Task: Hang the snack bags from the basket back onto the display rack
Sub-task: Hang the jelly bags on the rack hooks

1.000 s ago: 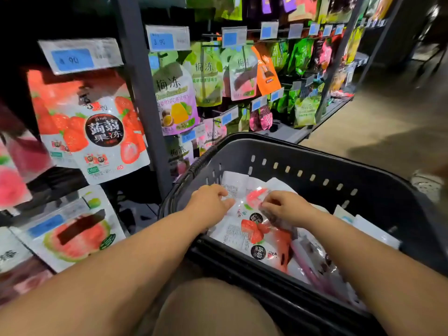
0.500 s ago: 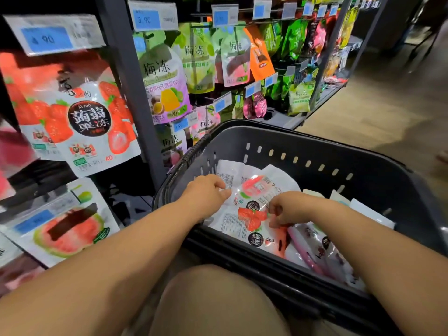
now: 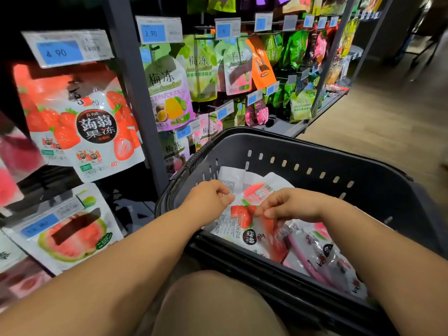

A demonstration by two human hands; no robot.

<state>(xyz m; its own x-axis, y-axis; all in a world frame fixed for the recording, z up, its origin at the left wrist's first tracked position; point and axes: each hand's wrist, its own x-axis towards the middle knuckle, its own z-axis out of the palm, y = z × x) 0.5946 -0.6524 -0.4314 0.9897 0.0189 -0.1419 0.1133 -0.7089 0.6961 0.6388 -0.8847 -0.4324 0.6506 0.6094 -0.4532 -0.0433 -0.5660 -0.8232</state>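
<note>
A dark grey plastic basket sits in front of me with several snack bags lying flat inside. The top one is a white strawberry jelly bag. My right hand pinches that bag near its red strawberry print. My left hand has its fingers curled at the bag's left edge and seems to pinch it there. A pink-and-white bag lies to the right under my right forearm. The display rack stands to the left, with a matching strawberry bag hanging on it.
Price tags stick out above the hanging bags. A watermelon bag hangs low on the left. More green and pink bags fill the rack behind the basket. My knee is below the basket. Wooden floor lies to the right.
My right hand has shifted its pinch on the strawberry bag, now near the red print. The left hand stays at the bag's left edge. The view has tilted slightly.
</note>
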